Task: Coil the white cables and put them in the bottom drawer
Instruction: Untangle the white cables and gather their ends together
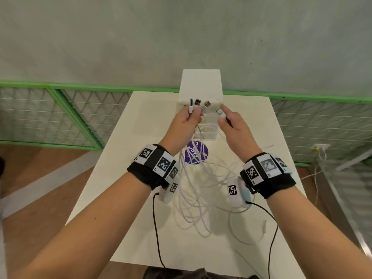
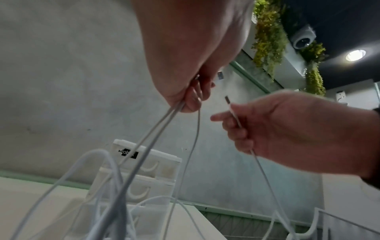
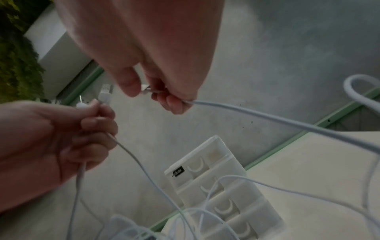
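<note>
Raised above the white table point(image 1: 141, 121): left hand point(image 1: 184, 125) curled tight round several plug ends of the white cables point(image 1: 193, 198), right hand point(image 1: 234, 129) pinching one more plug at its 3 o'clock. Cable loops hanging tangled toward 6 o'clock, onto the tabletop. Small white drawer unit point(image 1: 201, 85) standing at 12 o'clock, drawers closed.

We are looking at an indoor recording or lab-like space: a bare concrete wall point(image 1: 181, 37), a green-framed mesh partition point(image 1: 60, 113), a small white table point(image 1: 128, 178), a ceiling camera dome point(image 2: 303, 39) and hanging greenery point(image 2: 269, 34) are showing.
</note>
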A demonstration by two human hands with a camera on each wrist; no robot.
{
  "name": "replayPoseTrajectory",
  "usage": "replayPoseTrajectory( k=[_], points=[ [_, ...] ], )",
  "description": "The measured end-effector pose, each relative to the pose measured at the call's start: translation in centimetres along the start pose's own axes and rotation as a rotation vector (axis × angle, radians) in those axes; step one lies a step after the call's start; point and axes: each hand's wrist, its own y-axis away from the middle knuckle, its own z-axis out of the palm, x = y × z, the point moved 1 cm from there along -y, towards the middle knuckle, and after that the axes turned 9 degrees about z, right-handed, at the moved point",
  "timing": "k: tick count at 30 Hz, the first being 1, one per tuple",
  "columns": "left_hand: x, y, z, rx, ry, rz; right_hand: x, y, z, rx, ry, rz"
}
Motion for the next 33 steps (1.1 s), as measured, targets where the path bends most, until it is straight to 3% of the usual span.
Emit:
replayPoseTrajectory(
  k=[4, 9, 13, 23, 28, 33],
  points=[
    [1.6, 0.8, 2.0, -0.076, -0.001, 0.064, -0.2, 0.8, -0.4, 0.123, -0.088, -0.05],
    [2.3, 1.1, 3.4, -0.022, 0.054, 0.03, -1.6, 1.6, -0.9, 0.111, -0.368, -0.077],
    [2.3, 2.1, 3.9, -0.017, 0.07, -0.021, -1.5, 2.6, -0.8, 0.107, -0.451, -0.087],
    [2.5, 2.6, 4.3, -0.131, 0.199, -0.076, -1.9, 4.3, 0.0, -0.056, -0.592, -0.048],
    [2.9, 2.0, 3.8, -0.176, 0.076, 0.02, -1.4, 3.5, 0.2, -0.178, -0.742, -0.026],
    [3.1, 1.6, 3.1, -0.267, 0.069, 0.004, -1.4, 3.0, 0.8, -0.171, -0.753, -0.008]
  ],
)
